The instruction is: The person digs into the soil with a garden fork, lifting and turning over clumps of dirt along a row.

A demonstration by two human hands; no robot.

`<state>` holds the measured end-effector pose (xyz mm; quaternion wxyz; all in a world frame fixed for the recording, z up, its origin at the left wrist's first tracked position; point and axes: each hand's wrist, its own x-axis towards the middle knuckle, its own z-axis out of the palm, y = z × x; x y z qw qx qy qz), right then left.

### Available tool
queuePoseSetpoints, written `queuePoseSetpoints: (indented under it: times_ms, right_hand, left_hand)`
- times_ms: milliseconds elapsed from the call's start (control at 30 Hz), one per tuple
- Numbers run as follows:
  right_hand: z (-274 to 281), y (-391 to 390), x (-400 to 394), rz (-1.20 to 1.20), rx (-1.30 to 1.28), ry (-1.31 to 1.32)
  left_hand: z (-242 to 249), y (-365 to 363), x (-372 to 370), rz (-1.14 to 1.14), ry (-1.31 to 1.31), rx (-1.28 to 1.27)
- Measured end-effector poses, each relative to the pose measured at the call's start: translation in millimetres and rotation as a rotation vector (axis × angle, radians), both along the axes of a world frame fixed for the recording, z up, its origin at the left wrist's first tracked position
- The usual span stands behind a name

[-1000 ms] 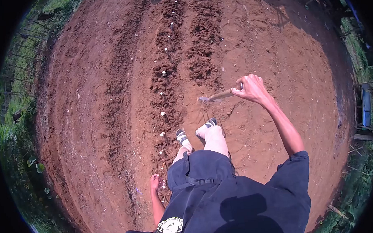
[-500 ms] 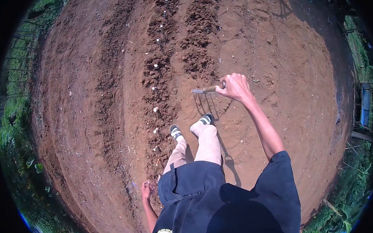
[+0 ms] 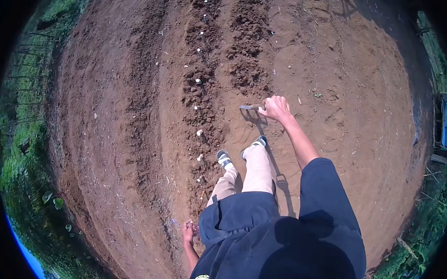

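Observation:
My right hand is closed round the handle of a garden fork, held out in front of my feet. The fork's metal head points left, and its tined shadow falls on the soil below it. My left hand hangs low beside my hip with its fingers curled; what it holds, if anything, is too small to make out. Nearest to that hand is a row of crumbly dug soil left of my feet. Several small pale pieces are spaced along this row.
A second strip of loosened clods runs ahead, right of the first. My sandalled feet stand beside the rows. Green plants border the plot on the left. A blue object is at the far right edge.
The view has shifted, so the ground appears further right. My right hand and the fork have drawn slightly closer to my body's midline; the left hand stays low at my side.

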<state>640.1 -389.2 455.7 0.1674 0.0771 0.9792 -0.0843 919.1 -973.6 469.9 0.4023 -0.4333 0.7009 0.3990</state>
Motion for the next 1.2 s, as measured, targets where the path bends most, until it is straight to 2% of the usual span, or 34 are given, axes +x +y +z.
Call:
queuePoseSetpoints:
  times_ms: [100,200,533,667,767,1033,1100,1200]
  right_hand:
    - [0,-3,6,0.008,0.015,0.061]
    - [5,-3,3,-0.003,0.007,0.011]
    - [3,-5,7,-0.018,-0.006,0.021]
    - [5,-9,7,-0.019,-0.041,-0.017]
    - [1,-8,13,0.006,-0.075,0.053]
    - [-3,-1,16,0.007,-0.169,-0.041]
    - [-14,5,22,-0.040,-0.229,0.021]
    - [-36,8,14,-0.047,-0.234,-0.002]
  left_hand:
    - [-7,-1,-4,-0.017,0.017,0.020]
    - [0,-4,-10,0.143,0.016,0.013]
    - [-6,-20,-6,0.112,-0.031,-0.022]
    - [-7,-3,-17,0.114,-0.039,-0.049]
    - [-12,13,-29,0.079,-0.046,-0.038]
    - [-14,58,-107,-0.010,-0.092,0.051]
    - [-17,65,-126,-0.026,-0.107,0.057]
    - [-18,84,-169,-0.068,0.011,0.129]
